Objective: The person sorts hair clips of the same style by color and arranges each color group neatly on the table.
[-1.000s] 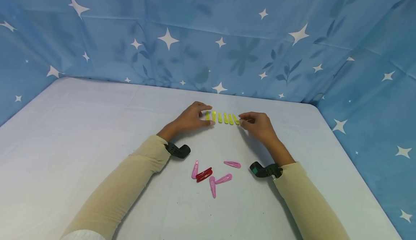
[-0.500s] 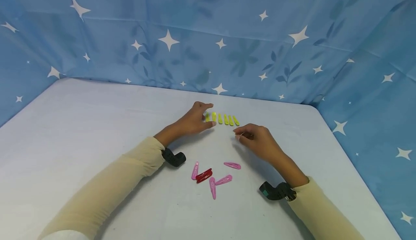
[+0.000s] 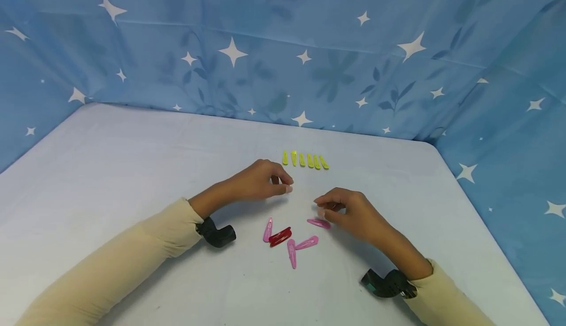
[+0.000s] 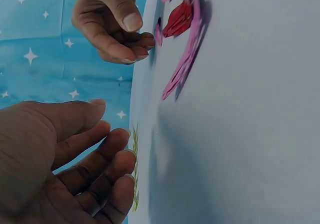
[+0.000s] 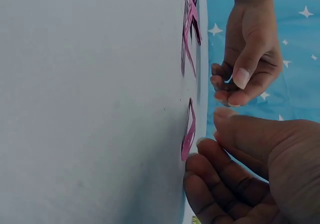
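Note:
Several yellow snap hair clips lie side by side in a row toward the back of the white table. My left hand hovers just in front of that row, fingers loosely bent and holding nothing. Closer to me lie several pink hair clips and a red pair of hair clips. My right hand is over the rightmost pink hair clip, partly bent fingers near it and nothing in them. In the right wrist view the fingertips are close to this pink clip; whether they touch it I cannot tell.
A white cloth covers the table. Behind it and along the right hangs a blue curtain with white stars. Each wrist carries a black camera mount.
Both hands have drawn back toward me from the yellow row. The right hand left the rightmost yellow clip and came down to the rightmost pink clip. The clips look unmoved over the last half second.

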